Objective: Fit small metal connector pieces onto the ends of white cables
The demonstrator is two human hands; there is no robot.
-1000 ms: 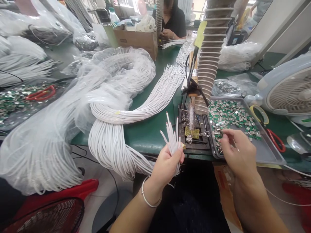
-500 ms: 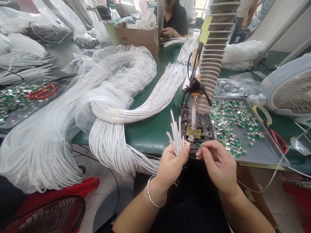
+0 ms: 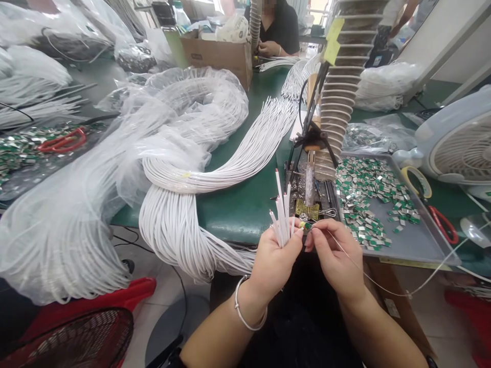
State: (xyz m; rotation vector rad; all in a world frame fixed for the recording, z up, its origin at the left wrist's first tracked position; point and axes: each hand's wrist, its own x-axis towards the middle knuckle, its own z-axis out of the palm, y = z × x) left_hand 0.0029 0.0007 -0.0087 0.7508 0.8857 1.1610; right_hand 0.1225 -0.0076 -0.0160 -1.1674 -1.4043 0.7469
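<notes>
My left hand [image 3: 276,255] is closed round several white cables [image 3: 283,214], whose ends with small reddish tips point up. At its thumb and forefinger shows a yellow bit, beside a tiny green circuit board [image 3: 308,225]. My right hand [image 3: 337,255] pinches a thin solder wire [image 3: 347,251] that trails off to the right. Its fingertips are close to the board; whether they also grip it I cannot tell. Just beyond both hands, a soldering iron [image 3: 309,186] is mounted pointing down over a yellow sponge-like pad [image 3: 307,208].
A grey tray [image 3: 429,244] of small green-and-silver boards lies right, by red-handled scissors [image 3: 443,225], tape [image 3: 416,181] and a fan [image 3: 460,138]. A ribbed hose [image 3: 337,97] rises behind the iron. Bundled white cables [image 3: 215,179] cover the left. A co-worker [image 3: 282,30] sits opposite.
My right hand has moved left, bringing the board and solder wire up against my left fingertips. My left hand has shifted slightly right with the cables.
</notes>
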